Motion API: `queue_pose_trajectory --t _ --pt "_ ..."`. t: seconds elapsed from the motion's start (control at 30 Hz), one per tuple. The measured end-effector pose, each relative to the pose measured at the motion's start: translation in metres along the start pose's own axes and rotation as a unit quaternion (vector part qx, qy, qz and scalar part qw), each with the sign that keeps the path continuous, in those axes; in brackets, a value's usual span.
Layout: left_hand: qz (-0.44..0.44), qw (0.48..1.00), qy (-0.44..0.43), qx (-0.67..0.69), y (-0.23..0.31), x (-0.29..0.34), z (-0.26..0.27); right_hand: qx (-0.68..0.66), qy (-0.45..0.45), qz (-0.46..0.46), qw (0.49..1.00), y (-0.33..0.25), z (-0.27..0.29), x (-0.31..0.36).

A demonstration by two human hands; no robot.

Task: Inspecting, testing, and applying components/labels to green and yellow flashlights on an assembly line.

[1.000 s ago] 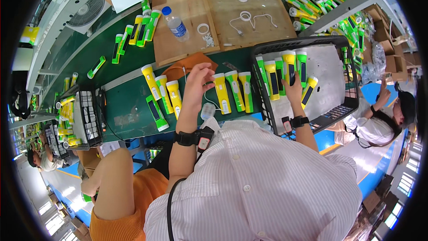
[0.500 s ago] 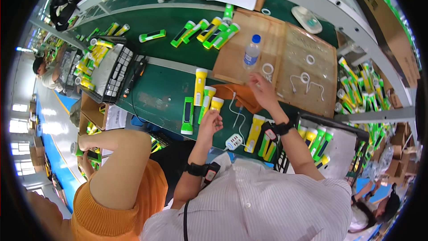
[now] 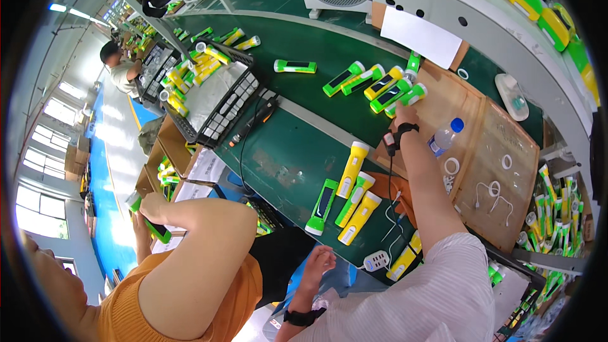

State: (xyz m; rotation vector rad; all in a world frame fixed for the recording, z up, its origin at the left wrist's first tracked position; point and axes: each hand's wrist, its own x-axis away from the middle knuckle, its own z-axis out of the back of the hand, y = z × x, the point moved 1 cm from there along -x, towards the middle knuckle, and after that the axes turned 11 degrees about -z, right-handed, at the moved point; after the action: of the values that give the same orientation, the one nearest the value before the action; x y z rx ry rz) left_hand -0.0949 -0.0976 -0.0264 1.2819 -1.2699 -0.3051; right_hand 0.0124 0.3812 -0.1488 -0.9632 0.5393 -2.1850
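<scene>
My right arm stretches across the green workbench, and my right hand (image 3: 405, 114) is closed around the near end of a green flashlight (image 3: 415, 94). That one lies at the right end of a row of green and yellow flashlights (image 3: 373, 82); my fingertips are partly hidden. My left hand (image 3: 320, 259) hovers by the bench's near edge, fingers curled in, with nothing visible in it. Just beyond it lie a green flashlight (image 3: 322, 207), a yellow-green one (image 3: 355, 200) and two yellow ones (image 3: 360, 218) (image 3: 352, 170), side by side.
A water bottle (image 3: 446, 137) stands on a wooden board (image 3: 437, 98) with white rings and cables. Near me are an orange-brown cloth (image 3: 389, 190) and a white charging hub (image 3: 376, 260). A black crate (image 3: 218, 114) of flashlights and a power screwdriver (image 3: 254, 121) sit left. A co-worker (image 3: 183, 259) holds a flashlight.
My right hand has moved from near the bottle and cloth to the far row of flashlights. My left hand has drawn back from the yellow flashlight. The view has turned.
</scene>
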Motion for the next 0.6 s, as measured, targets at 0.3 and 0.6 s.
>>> queue_pose_trajectory --t 0.3,0.6 --pt "0.024 0.994 -0.081 0.064 0.008 -0.03 -0.031 -0.293 -0.095 0.405 0.861 0.064 0.089 0.156" --pt "0.038 0.965 -0.24 0.104 0.017 -0.032 -0.109 -0.236 -0.432 0.013 0.87 0.212 0.217 0.329"
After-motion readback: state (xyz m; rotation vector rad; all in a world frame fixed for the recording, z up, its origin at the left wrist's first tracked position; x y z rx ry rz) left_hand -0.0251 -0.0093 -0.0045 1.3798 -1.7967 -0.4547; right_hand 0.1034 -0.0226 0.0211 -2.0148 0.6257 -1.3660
